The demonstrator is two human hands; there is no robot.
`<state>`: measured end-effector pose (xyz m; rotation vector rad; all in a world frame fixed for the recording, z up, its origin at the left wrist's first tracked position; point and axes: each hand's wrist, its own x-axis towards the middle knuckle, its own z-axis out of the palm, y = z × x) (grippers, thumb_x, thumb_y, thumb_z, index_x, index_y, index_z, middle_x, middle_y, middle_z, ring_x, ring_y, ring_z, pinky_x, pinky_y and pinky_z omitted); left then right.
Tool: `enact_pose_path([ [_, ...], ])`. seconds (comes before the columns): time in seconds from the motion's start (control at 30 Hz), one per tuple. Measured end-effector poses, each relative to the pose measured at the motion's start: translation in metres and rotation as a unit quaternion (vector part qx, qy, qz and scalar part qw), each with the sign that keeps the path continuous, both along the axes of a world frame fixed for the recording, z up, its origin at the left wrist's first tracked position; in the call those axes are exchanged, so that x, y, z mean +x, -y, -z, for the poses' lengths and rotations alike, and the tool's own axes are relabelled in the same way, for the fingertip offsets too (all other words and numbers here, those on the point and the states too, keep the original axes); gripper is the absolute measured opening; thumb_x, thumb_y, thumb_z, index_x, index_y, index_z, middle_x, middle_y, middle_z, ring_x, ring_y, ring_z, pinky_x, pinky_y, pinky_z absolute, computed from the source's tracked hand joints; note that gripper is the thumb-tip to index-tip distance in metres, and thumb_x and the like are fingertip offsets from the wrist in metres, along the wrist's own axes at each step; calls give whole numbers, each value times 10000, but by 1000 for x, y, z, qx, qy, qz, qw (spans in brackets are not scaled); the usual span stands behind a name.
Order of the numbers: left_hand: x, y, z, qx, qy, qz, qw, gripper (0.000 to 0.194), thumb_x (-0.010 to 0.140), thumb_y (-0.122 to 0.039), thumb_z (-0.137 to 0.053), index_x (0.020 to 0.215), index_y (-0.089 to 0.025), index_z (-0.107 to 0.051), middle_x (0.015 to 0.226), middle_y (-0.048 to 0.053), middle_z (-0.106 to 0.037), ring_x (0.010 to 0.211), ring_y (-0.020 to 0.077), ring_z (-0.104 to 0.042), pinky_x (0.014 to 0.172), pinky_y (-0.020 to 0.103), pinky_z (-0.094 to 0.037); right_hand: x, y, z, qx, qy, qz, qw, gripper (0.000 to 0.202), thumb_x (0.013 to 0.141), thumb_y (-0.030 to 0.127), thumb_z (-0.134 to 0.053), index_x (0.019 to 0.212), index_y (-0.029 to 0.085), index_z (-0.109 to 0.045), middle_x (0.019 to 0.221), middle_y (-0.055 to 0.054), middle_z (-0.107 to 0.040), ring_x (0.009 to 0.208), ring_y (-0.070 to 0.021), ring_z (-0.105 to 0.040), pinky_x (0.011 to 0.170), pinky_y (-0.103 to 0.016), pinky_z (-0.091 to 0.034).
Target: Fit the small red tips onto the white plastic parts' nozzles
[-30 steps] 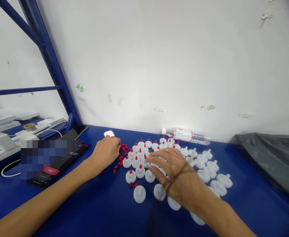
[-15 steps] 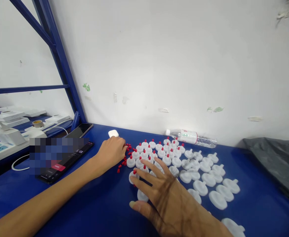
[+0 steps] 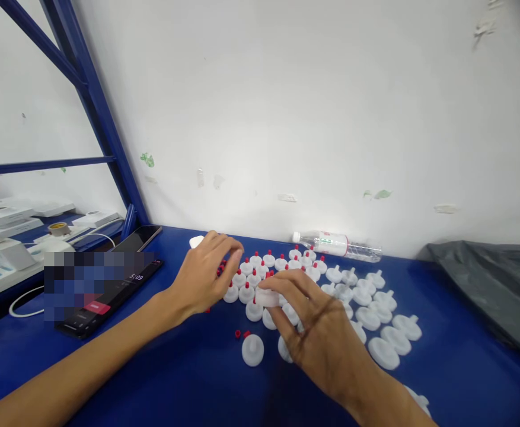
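Note:
My right hand (image 3: 319, 314) pinches a white disc-shaped piece (image 3: 267, 296) between thumb and fingers, above the blue table. Left of it, my left hand (image 3: 206, 270) hovers with fingers curled and thumb near the fingertips; whether something small is between them is hidden. Red caps partly show behind my left hand. White round pieces with red caps (image 3: 246, 293) stand in a group around my right hand. A lone uncapped white piece (image 3: 252, 350) lies in front, beside two loose red caps (image 3: 238, 334). Uncapped white pieces (image 3: 383, 353) spread to the right.
A clear plastic bottle (image 3: 337, 244) lies along the wall. At the left are a phone (image 3: 130, 284), another dark device (image 3: 142, 236), a white case (image 3: 196, 241), cables and white boxes. Dark grey plastic (image 3: 486, 284) covers the right side, and a blue frame stands at the left.
My right hand has closed on a white piece and lifted it. My left hand has come up from the red caps, moving slightly right. Loose caps and an uncapped piece now show in front.

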<state>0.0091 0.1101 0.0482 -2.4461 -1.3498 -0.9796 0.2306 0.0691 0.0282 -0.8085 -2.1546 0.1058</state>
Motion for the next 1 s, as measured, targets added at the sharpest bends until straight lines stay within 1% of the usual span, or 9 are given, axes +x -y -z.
enact_pose_path([
  [0.1, 6, 12, -1, 12, -18, 117, 993, 182, 978, -223, -424, 1035, -163, -587, 909, 59, -638, 827, 207, -500, 726, 354, -432, 1, -3, 6, -4, 36, -17, 999, 334, 968, 105, -460, 1247, 270, -541, 1205, -27, -630, 1041, -175, -615, 927, -363, -523],
  [0.2, 10, 18, 2, -10, -50, 183, 982, 167, 953, -202, -432, 1038, -168, -572, 904, 61, -634, 802, 209, -478, 695, 353, -425, 1, -4, 10, -8, 49, -25, 998, 339, 975, 82, -428, 1232, 274, -539, 1123, -12, -673, 979, -166, -638, 915, -354, -523],
  [0.3, 11, 18, 4, -30, -54, 184, 981, 123, 956, -201, -434, 984, -184, -553, 865, 48, -616, 776, 201, -456, 652, 336, -400, 1, -2, 9, -31, 24, -30, 999, 282, 977, 78, -404, 1130, 263, -550, 1028, 1, -687, 937, -151, -653, 880, -317, -533],
  [0.4, 11, 18, 4, -11, -36, 163, 986, 110, 964, -199, -431, 897, -195, -518, 788, 30, -567, 721, 186, -424, 617, 329, -357, 3, 3, 1, -59, -18, -36, 997, 299, 942, 74, -425, 1158, 261, -512, 1236, -15, -631, 1124, -153, -611, 989, -310, -501],
  [0.5, 12, 19, 3, -10, -22, 160, 987, 116, 961, -197, -434, 859, -202, -489, 757, 17, -535, 694, 175, -410, 602, 326, -334, 3, 8, -7, -104, -29, -61, 992, 392, 924, 173, -528, 1294, 264, -435, 1374, -41, -555, 1234, -177, -558, 1074, -333, -457],
  [0.6, 14, 21, 5, -36, -18, 165, 985, 162, 961, -198, -421, 804, -210, -456, 722, 6, -503, 685, 173, -402, 589, 317, -325, 0, 9, -5, -123, -27, -52, 991, 465, 916, 278, -621, 1331, 282, -412, 1316, -31, -600, 1196, -186, -587, 1039, -341, -490],
  [0.73, 14, 21, 8, -77, -10, 181, 980, 250, 988, -198, -374, 744, -209, -426, 685, -7, -467, 674, 166, -381, 608, 318, -323, -4, 1, 6, -131, -35, -23, 990, 375, 946, 250, -596, 1292, 280, -457, 1235, -5, -653, 1137, -164, -625, 1006, -327, -521],
  [0.9, 17, 24, 6, -181, 108, 180, 961, 394, 1034, -290, -330, 655, -196, -386, 648, -25, -402, 640, 141, -360, 621, 309, -319, -4, -4, 1, -15, -14, -9, 1000, 404, 965, 199, -562, 1357, 221, -467, 1260, -44, -656, 1180, -173, -605, 1031, -332, -521],
  [1.0, 24, 26, 7, -261, 223, 184, 921, 420, 1023, -378, -359, 653, -188, -417, 665, -25, -385, 628, 128, -339, 602, 296, -317, -6, -2, -6, 83, 44, -2, 996, 380, 985, 135, -488, 1362, 181, -486, 1258, -63, -663, 1188, -186, -597, 1049, -345, -510],
])
